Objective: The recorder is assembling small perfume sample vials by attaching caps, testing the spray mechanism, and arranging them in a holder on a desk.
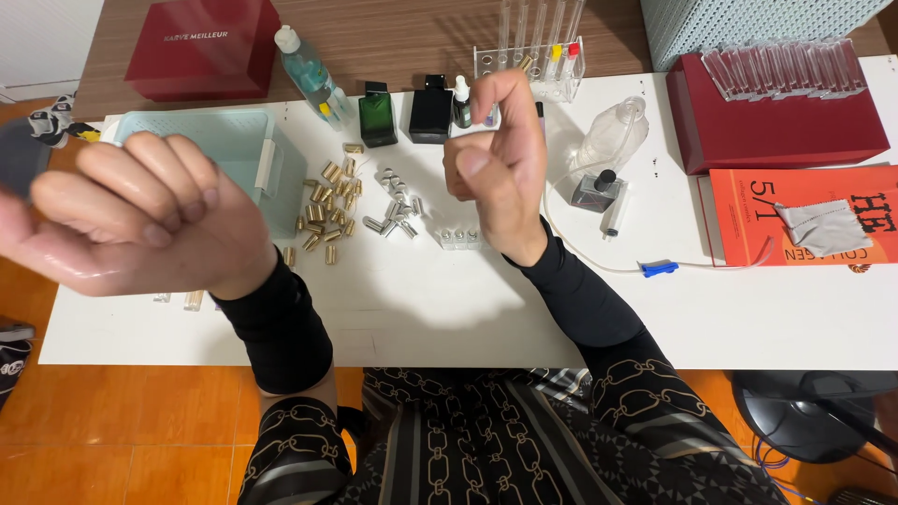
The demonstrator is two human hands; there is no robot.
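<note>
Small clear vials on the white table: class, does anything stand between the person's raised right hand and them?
Nothing visible does. The right hand is curled into a loose fist, raised above the small clear vials, which lie just below it on the white table. The silver caps lie to one side, out of the way.

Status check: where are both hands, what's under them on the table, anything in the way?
Left hand and right hand raised, fisted, holding nothing visible. Gold caps and silver caps loose on white table. Teal basket beside left hand.
</note>
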